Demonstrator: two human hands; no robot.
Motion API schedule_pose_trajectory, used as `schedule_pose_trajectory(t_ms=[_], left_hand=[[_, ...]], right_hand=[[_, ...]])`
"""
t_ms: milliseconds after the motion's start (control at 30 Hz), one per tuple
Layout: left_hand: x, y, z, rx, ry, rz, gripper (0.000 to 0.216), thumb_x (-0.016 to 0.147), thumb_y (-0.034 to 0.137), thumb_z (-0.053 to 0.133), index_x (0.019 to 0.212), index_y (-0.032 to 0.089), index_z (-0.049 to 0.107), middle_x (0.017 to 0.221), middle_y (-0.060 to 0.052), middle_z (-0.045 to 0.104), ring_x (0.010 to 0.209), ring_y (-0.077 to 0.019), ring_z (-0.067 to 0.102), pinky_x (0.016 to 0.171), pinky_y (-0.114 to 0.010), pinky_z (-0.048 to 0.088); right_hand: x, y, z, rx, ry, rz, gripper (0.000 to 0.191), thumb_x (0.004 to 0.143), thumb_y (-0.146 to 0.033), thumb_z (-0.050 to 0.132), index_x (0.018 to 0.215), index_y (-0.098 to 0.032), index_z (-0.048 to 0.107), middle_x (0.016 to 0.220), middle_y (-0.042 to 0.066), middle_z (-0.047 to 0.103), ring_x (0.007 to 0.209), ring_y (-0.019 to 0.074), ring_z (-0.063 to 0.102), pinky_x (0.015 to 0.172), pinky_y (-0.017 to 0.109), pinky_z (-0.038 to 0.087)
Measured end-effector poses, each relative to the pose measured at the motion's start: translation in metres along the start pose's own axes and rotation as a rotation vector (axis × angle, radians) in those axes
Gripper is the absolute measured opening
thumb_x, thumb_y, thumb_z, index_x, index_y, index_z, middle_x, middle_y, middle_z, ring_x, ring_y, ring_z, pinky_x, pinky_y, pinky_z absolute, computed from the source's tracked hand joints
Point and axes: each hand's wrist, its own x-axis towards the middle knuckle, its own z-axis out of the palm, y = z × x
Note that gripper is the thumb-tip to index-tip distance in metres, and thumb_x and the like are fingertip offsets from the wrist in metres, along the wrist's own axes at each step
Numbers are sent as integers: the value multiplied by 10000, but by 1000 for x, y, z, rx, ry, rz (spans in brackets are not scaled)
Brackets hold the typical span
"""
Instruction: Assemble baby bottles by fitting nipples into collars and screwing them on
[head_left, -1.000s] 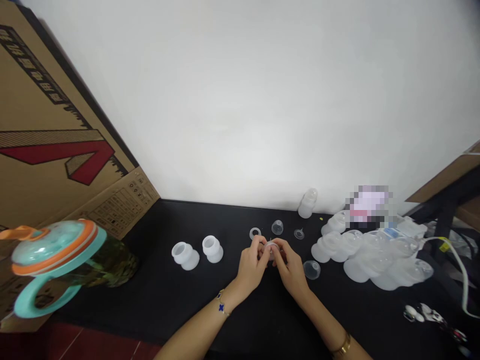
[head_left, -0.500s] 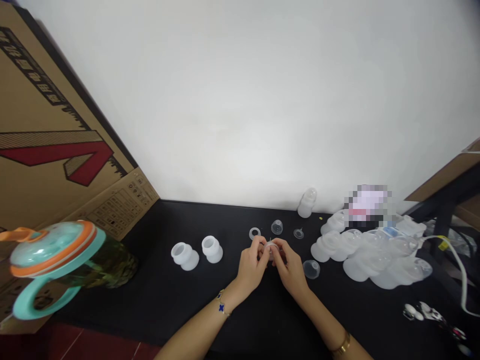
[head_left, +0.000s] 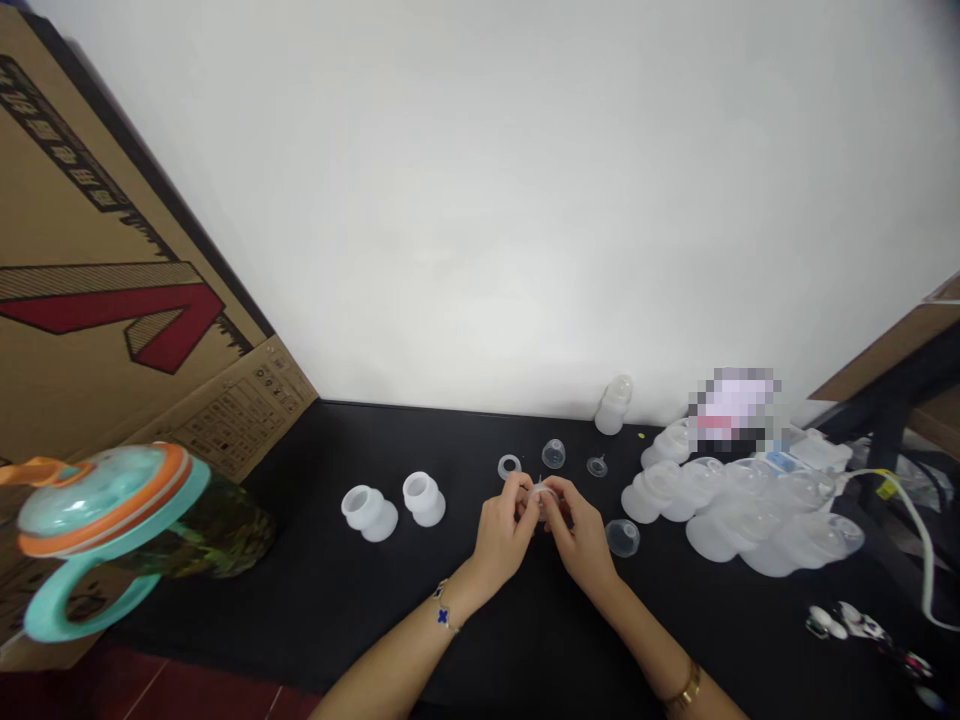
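Between the fingertips of my left hand (head_left: 499,538) and my right hand (head_left: 583,540) is a small translucent bottle nipple with a ring (head_left: 542,491), held from both sides; fingers hide much of it. Just beyond my left hand lies a white collar ring (head_left: 510,466). Past the hands sit a clear dome cap (head_left: 553,454) and a loose clear nipple (head_left: 597,467). Beside my right hand is another clear dome cap (head_left: 623,538). Two open white bottle bodies, one farther left (head_left: 370,513) and one nearer my left hand (head_left: 424,499), stand on the black table (head_left: 315,600).
An assembled baby bottle (head_left: 615,405) stands by the white wall. Several capped bottles (head_left: 739,515) cluster at the right, near a white cable (head_left: 927,560) and a keychain (head_left: 862,625). A large teal-lidded jug (head_left: 127,520) and a cardboard box (head_left: 112,250) occupy the left.
Both hands stay in nearly the same place, still gripping the nipple and ring. Nothing on the table has visibly moved.
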Motion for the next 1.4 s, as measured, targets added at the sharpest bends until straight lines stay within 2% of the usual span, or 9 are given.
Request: schedule_pose_trajectory(t_ms=[567, 733, 933, 1400], left_hand=[[0, 1, -1, 34, 9, 38, 123, 974, 328, 444, 926, 227, 496, 636, 52, 583, 563, -130, 600, 591, -222, 412], [1, 1, -1, 48, 5, 46, 124, 976, 329, 438, 921, 228, 486, 651, 50, 587, 572, -131, 589, 600, -226, 400], [0, -3, 1, 84, 24, 54, 94, 954, 314, 456, 949, 231, 498, 669, 45, 580, 568, -131, 553, 553, -217, 362], [1, -1, 0, -85, 1, 3, 147, 964, 369, 470, 935, 228, 501, 632, 46, 556, 573, -132, 562, 576, -213, 406]], right_hand=[[0, 2, 1, -4, 2, 6, 236, 975, -395, 453, 1051, -222, 594, 850, 34, 682, 647, 163, 624, 558, 245, 479], [-1, 7, 2, 4, 3, 24, 252, 967, -400, 467, 1090, -218, 590, 921, 52, 690, 691, 171, 637, 559, 245, 490], [0, 10, 2, -6, 15, 20, 232, 956, -396, 482, 1067, -224, 592, 905, 50, 681, 674, 174, 627, 547, 253, 486], [-1, 2, -1, 74, 14, 27, 227, 957, -402, 483, 1025, -232, 618, 828, 23, 672, 632, 165, 608, 576, 258, 476]])
